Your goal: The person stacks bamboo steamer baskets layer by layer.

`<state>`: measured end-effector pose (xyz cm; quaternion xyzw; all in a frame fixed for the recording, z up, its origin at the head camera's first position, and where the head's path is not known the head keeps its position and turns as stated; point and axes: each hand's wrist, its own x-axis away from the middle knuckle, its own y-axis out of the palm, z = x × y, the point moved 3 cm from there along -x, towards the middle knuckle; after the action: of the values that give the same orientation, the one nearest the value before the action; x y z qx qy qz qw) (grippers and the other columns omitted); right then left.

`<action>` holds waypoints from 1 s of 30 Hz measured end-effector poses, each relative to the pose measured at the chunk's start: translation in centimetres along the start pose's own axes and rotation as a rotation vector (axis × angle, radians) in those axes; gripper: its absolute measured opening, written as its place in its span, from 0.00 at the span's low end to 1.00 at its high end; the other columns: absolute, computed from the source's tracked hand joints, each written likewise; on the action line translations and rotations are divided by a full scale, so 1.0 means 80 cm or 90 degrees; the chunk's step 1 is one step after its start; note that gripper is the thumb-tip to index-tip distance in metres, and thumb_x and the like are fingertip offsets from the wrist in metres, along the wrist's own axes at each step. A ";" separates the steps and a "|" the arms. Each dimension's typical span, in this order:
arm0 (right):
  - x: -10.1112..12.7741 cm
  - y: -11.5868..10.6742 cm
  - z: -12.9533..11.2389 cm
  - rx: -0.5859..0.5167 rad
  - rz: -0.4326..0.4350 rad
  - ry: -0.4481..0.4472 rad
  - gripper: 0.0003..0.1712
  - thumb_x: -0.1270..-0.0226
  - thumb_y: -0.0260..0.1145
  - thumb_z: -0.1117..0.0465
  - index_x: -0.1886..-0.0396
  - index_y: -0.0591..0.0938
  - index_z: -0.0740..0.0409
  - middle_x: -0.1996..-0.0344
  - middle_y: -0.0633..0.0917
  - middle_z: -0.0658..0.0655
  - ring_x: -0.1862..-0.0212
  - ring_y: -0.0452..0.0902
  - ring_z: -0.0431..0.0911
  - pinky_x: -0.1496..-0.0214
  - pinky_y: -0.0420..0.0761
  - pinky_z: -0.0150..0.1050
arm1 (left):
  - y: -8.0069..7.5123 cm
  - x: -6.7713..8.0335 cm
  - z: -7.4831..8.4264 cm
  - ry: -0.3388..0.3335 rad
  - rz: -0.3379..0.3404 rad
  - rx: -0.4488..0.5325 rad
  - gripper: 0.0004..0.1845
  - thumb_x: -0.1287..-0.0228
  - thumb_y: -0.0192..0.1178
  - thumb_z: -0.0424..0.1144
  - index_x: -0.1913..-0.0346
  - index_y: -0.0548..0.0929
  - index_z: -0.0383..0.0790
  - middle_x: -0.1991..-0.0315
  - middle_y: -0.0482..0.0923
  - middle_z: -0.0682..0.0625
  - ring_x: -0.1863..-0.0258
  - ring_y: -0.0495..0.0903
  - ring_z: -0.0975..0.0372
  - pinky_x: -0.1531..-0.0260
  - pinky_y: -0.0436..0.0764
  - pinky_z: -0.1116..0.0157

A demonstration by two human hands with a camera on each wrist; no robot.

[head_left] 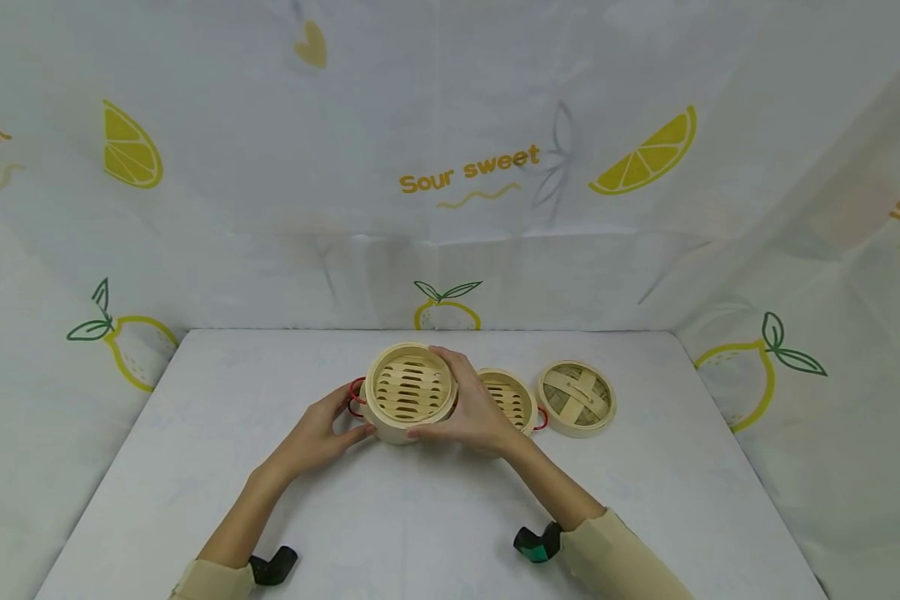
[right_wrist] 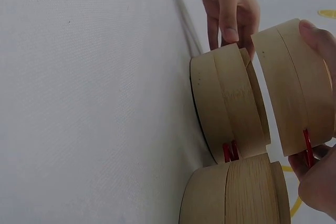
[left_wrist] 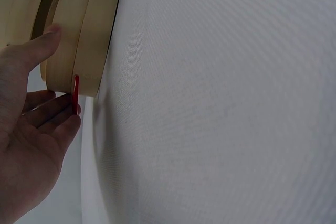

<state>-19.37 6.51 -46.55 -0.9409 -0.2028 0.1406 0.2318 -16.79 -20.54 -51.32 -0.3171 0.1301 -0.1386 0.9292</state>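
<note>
My right hand [head_left: 471, 410] grips a round bamboo steamer basket [head_left: 409, 388] with a slatted bottom, thumb at its near side and fingers at the far side. In the right wrist view, this upper basket [right_wrist: 293, 87] is tilted, with a gap to the lower bamboo steamer basket [right_wrist: 226, 103], which stands on the table. My left hand [head_left: 328, 429] holds the lower basket's left side. The left wrist view has the thumb on its wall [left_wrist: 86, 35] and the fingers beside a red handle [left_wrist: 75, 94].
Right of the held baskets stands another slatted steamer basket [head_left: 512, 398] with a red handle. A woven bamboo lid [head_left: 577, 398] lies beside it. All stand on a white-covered table [head_left: 405, 533], with a lemon-printed sheet [head_left: 270, 208] hanging behind.
</note>
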 end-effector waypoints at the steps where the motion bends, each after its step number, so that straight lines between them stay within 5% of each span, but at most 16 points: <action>1: 0.000 0.001 0.001 -0.001 -0.001 0.003 0.74 0.59 0.95 0.47 0.14 0.61 0.43 0.21 0.70 0.50 0.19 0.68 0.48 0.12 0.69 0.57 | 0.000 0.000 0.000 0.001 0.001 0.000 0.43 0.32 0.77 0.41 0.20 0.69 0.33 0.22 0.74 0.38 0.20 0.73 0.43 0.23 0.79 0.47; 23: -0.008 0.006 0.004 -0.013 -0.013 0.027 0.75 0.57 0.94 0.45 0.12 0.59 0.46 0.21 0.69 0.47 0.18 0.66 0.47 0.11 0.66 0.56 | 0.000 -0.001 0.001 0.006 0.004 0.004 0.43 0.32 0.78 0.40 0.20 0.69 0.33 0.23 0.75 0.38 0.21 0.73 0.44 0.23 0.79 0.47; 30: -0.010 0.008 0.008 -0.006 -0.027 0.039 0.74 0.56 0.93 0.44 0.12 0.58 0.39 0.21 0.69 0.47 0.18 0.65 0.47 0.11 0.67 0.57 | 0.000 -0.001 -0.001 0.003 0.002 0.006 0.41 0.32 0.78 0.41 0.21 0.70 0.34 0.23 0.76 0.39 0.21 0.74 0.43 0.24 0.79 0.46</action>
<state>-20.07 5.88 -47.25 -0.9414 -0.2162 0.1058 0.2364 -16.89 -20.53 -51.35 -0.3121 0.1323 -0.1387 0.9305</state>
